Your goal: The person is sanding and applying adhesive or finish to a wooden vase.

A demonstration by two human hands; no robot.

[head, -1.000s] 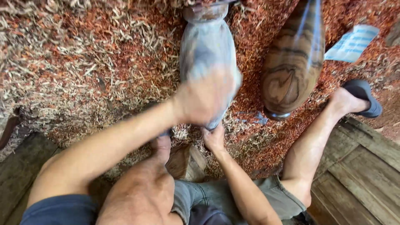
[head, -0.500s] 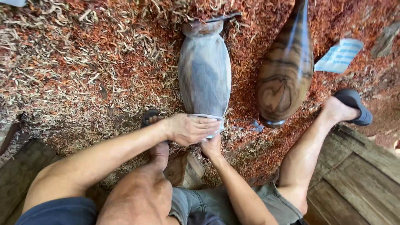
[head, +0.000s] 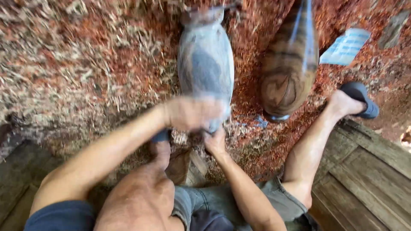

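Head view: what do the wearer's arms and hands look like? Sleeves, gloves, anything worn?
Both arms are bare from the upper arm down. The left hand is motion-blurred; the right hand is sharper. No gloves show, and no watch or ring that I can make out, though blur limits that. A dark blue short sleeve covers the left upper arm. The right sleeve is out of view.

A woodworking or carving workshop was shown. The ground was covered by a thick layer of red and pale wood shavings. Two shaped wooden vases were laid on it, one grey and unfinished, one polished with dark swirling grain. Rough wooden planks were seen at the edge.
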